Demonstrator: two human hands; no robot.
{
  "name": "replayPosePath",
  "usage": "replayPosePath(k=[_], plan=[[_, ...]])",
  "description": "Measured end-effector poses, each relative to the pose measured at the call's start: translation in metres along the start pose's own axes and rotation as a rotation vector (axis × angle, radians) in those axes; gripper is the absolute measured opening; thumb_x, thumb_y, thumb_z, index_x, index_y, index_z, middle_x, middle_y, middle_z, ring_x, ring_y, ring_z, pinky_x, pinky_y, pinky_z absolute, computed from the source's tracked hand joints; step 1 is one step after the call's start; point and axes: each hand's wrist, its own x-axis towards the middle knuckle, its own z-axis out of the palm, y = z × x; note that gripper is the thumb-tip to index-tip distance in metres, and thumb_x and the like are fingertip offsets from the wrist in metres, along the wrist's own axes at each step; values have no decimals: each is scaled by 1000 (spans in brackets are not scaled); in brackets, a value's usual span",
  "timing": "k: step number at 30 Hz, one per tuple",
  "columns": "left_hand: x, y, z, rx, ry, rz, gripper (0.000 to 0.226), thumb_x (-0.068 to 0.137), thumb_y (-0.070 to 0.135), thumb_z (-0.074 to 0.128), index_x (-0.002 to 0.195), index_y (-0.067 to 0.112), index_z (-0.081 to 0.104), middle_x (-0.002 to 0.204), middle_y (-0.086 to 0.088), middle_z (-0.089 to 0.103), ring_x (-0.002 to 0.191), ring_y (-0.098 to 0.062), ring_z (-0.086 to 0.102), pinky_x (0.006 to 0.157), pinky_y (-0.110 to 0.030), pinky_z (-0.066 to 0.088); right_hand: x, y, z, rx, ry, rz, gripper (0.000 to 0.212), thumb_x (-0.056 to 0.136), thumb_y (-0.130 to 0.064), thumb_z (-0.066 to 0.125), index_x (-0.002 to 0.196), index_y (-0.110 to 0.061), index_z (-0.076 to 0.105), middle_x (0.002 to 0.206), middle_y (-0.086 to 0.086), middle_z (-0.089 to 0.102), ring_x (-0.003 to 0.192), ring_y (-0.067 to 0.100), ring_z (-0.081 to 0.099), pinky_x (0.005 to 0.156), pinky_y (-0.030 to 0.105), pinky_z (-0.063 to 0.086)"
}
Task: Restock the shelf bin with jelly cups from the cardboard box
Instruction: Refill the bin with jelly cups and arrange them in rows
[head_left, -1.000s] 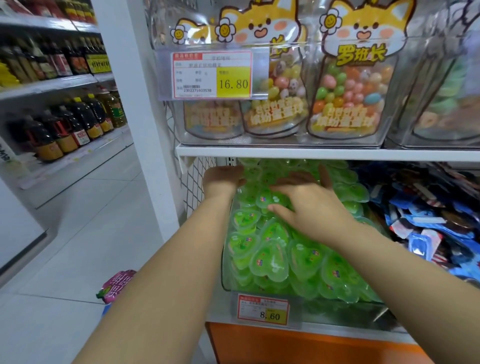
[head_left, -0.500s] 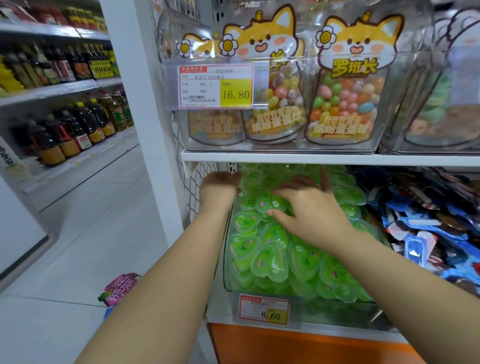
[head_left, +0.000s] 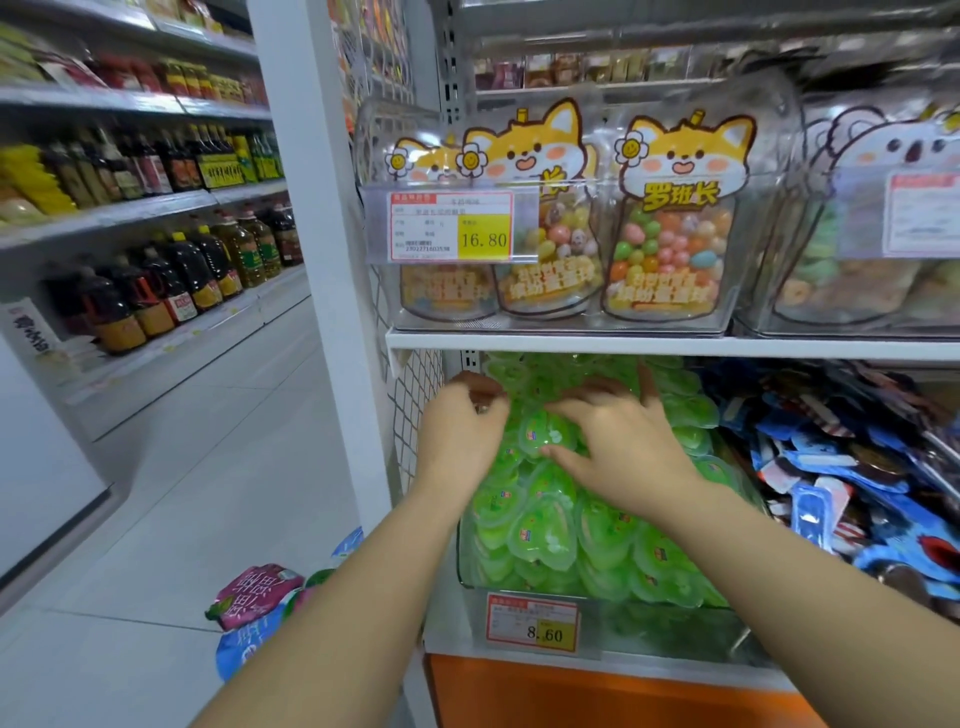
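Green heart-shaped jelly cups (head_left: 545, 525) are heaped high in a clear shelf bin (head_left: 470, 584) under the white shelf board. My right hand (head_left: 623, 447) lies on top of the heap with fingers spread, pressing the cups, and one cup (head_left: 545, 432) sits between its thumb and forefinger. My left hand (head_left: 457, 431) is at the heap's upper left by the bin's side wall. Its fingers curl into the cups, and what they hold is hidden. The cardboard box is out of view.
A price tag reading 8.60 (head_left: 532, 623) hangs on the bin front. Blue snack packets (head_left: 831, 467) fill the neighbouring bin on the right. Clear candy bins (head_left: 670, 244) stand on the shelf above. Snack bags (head_left: 257, 597) lie on the floor at the left.
Both hands stay on the heap of jelly cups. The left hand has shifted a little toward the right hand. My view has moved, so the shelf sits lower in the frame.
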Motion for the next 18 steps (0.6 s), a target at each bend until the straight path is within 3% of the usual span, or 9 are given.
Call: replayPosePath(k=[3,4,6,8,11,14,18], plan=[[-20,-1,-6,64,-73,139,8,88,17,61,94,20,65,80,16,58,68,3,50,61,-7,35,-7,3,-6,25,16,7,48,89,-53,48,134,-37,45,135,-11,50,134,15,33,115,49,-3],[-28,-4,-9,97,-92,213,8,89,17,60,93,21,65,84,15,59,72,4,52,66,-6,37,-11,6,-8,38,35,8,46,89,-52,49,133,-37,47,133,-11,51,132,16,35,115,48,-2],[-43,-10,-16,192,-144,373,12,92,24,56,97,22,66,93,14,62,86,-1,55,83,-18,43,-22,10,-10,69,96,-7,40,89,-45,54,127,-34,55,127,-11,56,125,18,43,114,48,3],[-56,-12,-22,369,-270,529,32,93,44,44,109,26,65,108,14,63,105,-6,54,97,-30,36,-33,12,-8,85,129,-36,30,86,-38,60,114,-29,66,115,-11,64,117,19,50,113,50,9],[-69,-16,-24,653,-456,725,66,84,71,27,131,32,52,136,15,52,127,-6,41,103,-28,16,-51,13,2,72,161,-91,16,80,-34,68,93,-27,73,92,-12,71,99,20,61,108,51,21],[-73,-22,-23,798,-464,770,78,80,78,25,140,32,41,147,7,41,136,-13,34,105,-33,13,-71,13,12,12,152,-122,34,82,-50,49,93,-29,73,92,-14,71,92,16,65,103,52,31],[-73,-24,-16,906,-398,812,63,84,65,32,130,27,52,134,-1,56,121,-20,53,95,-37,28,-88,13,28,-60,118,-129,68,97,-54,10,110,-21,68,109,-5,68,98,17,65,107,52,32]])
